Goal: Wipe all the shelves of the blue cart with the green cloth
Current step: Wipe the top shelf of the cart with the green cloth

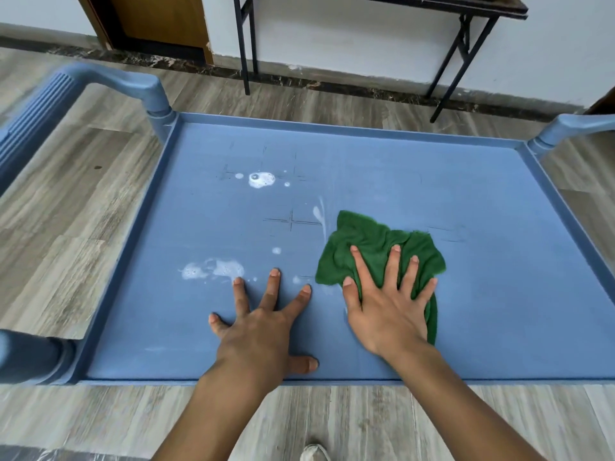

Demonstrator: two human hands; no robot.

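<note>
1. Green cloth (pixel 376 251) lies bunched on the blue cart (pixel 499 294)'s top shelf, right of the foam patches (pixel 213 269); right hand (pixel 389 304) presses it flat, fingers spread, while left hand (pixel 263 324) rests splayed and empty beside it
2. Best sweep leftward from the cloth through the foam, keeping steady pressure
3. Beyond the cart: wood-look floor (pixel 83 201), white wall, black-legged table (pixel 459 48)

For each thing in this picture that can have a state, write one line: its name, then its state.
Green cloth: crumpled, pressed flat on the shelf under the right hand.
Right hand: fingers spread, palm down on the cloth.
Left hand: fingers spread, flat on the bare shelf, holding nothing.
Top shelf: partly soapy, not yet wiped clean.
Foam patches: unwiped, left of the cloth.
Folding table: standing by the wall.
</note>
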